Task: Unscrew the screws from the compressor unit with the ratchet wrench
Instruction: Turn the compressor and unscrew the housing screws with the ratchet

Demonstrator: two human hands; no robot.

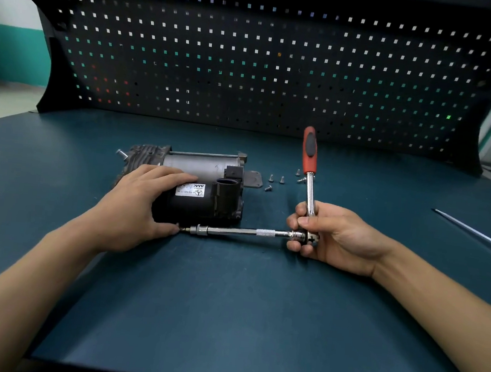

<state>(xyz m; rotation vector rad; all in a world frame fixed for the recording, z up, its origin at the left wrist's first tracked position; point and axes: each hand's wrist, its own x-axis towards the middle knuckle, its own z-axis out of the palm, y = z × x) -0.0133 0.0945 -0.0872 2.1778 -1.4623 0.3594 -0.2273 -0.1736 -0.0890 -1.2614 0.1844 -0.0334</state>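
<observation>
The compressor unit [203,178], black and grey with a white label, lies on the blue bench. My left hand [140,202] rests on top of it, fingers spread over the black body, thumb near the bit's tip at the lower front edge. My right hand [326,235] grips the ratchet wrench [310,168] at its head. The red handle points up and away. A long chrome extension [243,231] runs left from the ratchet head to the compressor's lower edge. Several loose screws [280,181] lie on the bench behind the extension.
A grey metal plate [254,180] lies against the compressor's right end. A thin metal rod [474,230] lies at the right. The dark pegboard [264,67] stands at the back of the bench [227,304].
</observation>
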